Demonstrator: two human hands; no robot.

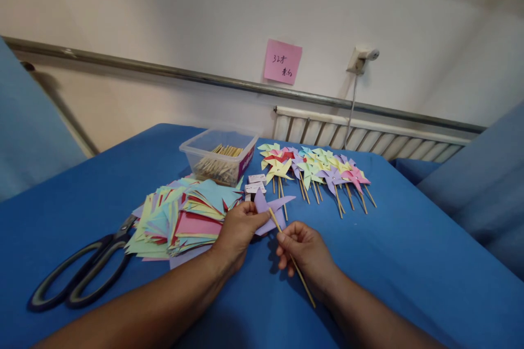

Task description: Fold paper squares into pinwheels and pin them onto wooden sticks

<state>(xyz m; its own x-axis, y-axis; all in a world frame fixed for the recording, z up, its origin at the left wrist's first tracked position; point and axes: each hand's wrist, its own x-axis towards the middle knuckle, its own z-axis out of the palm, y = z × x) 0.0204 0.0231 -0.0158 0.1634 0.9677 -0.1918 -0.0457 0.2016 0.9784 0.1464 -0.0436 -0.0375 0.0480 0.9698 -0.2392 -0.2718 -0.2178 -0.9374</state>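
A purple paper pinwheel is pinched at its centre by my left hand, with its blades spread out. A thin wooden stick lies across the pinwheel's middle and slants down to the right. Partway along the stick, my right hand closes thumb and fingers on it. Just left of my left hand is a stack of cut coloured paper. Two small white boxes stand right behind the pinwheel, partly covered by it.
Large scissors lie at the left. A clear plastic tub of wooden sticks stands behind the paper. Several finished pinwheels lie at the back right of the blue cloth. A radiator is on the wall behind.
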